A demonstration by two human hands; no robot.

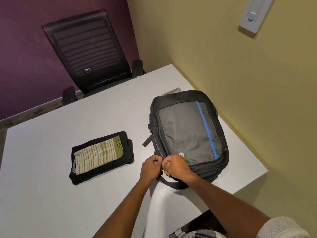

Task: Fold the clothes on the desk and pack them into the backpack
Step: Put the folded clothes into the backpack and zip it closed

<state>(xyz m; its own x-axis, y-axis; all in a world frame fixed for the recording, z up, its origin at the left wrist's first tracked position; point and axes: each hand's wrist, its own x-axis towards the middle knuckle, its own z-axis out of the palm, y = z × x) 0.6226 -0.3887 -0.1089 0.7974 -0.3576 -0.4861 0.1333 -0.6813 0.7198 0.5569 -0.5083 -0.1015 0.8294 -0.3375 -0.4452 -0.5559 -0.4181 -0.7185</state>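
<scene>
A grey and black backpack (188, 133) with a blue stripe lies flat on the white desk (51, 194), at its right side. My left hand (151, 166) and my right hand (176, 166) are both fisted at the backpack's near left corner, pinching something small there, likely zipper pulls; the pulls themselves are hidden by my fingers. The bag looks zipped shut. To the left lies a folded black garment (101, 170), with a folded green and cream checked cloth (97, 156) stacked on top of it.
A black mesh office chair (89, 54) stands at the desk's far side. A yellow wall (240, 74) runs close along the backpack's right side. A grey cable hatch (171, 91) sits just behind the bag.
</scene>
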